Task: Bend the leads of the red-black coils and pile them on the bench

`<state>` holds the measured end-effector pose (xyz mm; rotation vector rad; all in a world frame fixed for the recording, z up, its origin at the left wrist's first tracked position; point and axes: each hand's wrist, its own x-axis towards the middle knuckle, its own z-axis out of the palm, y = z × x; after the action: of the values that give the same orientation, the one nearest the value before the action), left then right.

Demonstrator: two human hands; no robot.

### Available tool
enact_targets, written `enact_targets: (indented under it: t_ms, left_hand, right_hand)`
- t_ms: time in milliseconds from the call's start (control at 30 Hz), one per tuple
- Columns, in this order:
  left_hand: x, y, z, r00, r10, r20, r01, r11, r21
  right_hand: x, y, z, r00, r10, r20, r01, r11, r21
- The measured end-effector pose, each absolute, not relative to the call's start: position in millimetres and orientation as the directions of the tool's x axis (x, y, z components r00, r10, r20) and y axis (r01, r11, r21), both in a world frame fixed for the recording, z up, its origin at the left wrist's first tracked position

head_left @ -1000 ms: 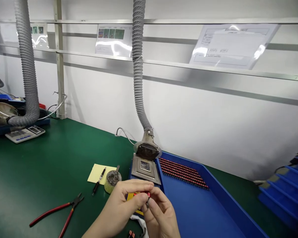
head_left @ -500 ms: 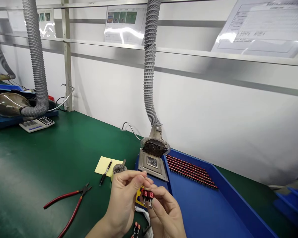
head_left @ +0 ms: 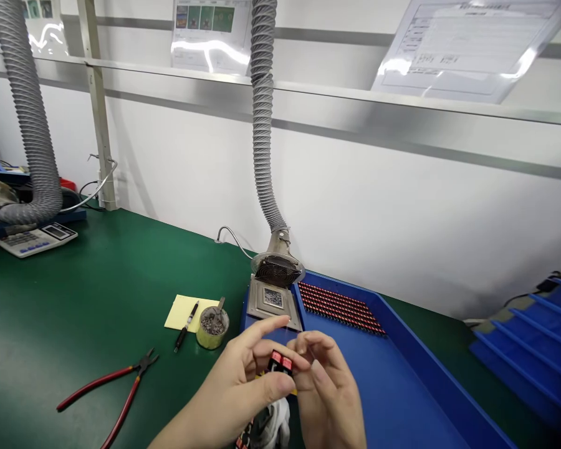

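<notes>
The room is bright, with light that seems to come from above, making the white wall [head_left: 393,206] glow, and it leaves white streaks of glare on 3 plastic-covered papers [head_left: 462,53] and a pale shine on the left of the green tabletop [head_left: 98,280]. Soft gray shadows lie under the metal rail [head_left: 336,107] and beside the post [head_left: 98,118]. Down in the right corner, the blue trays [head_left: 533,355] look dark and smeary, and the right paper looks stretched.
</notes>
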<state>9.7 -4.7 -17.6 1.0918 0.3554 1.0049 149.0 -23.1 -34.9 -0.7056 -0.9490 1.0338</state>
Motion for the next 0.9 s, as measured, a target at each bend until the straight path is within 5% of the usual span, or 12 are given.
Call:
enact_targets:
  t_ms: [167,333,467,633,900]
  left_hand:
    - [2.1,-3.7,-15.6,0.651,0.742,0.159,-0.431,0.189,0.882]
    - [1.8,-4.7,-16.3,0.677,0.725,0.128,-0.363,0.178,0.915]
    - [0.8,-7.9,-14.4,0.663,0.738,0.128,-0.335,0.140,0.932]
    - [2.7,-8.6,-9.6,0.590,0.788,0.175,-0.334,0.041,0.942]
    - [2.5,-11.2,-6.4,0.430,0.875,0.222,-0.074,-0.210,0.975]
  right_hand:
    - [159.7,-29.7,-23.8,0.036,0.963,0.268,-0.314,0.266,-0.911]
    - [154.6,-30.8,-22.3,0.031,0.951,0.309,-0.323,0.302,-0.897]
    - [154.1,-30.9,-25.0,0.114,0.915,0.387,-0.158,0.401,-0.902]
    - [152.6,-35.6,-22.8,0.158,0.847,0.508,0.117,0.495,-0.861]
    - [149.1,-37.7,-26.3,0.216,0.803,0.556,0.172,0.529,-0.831]
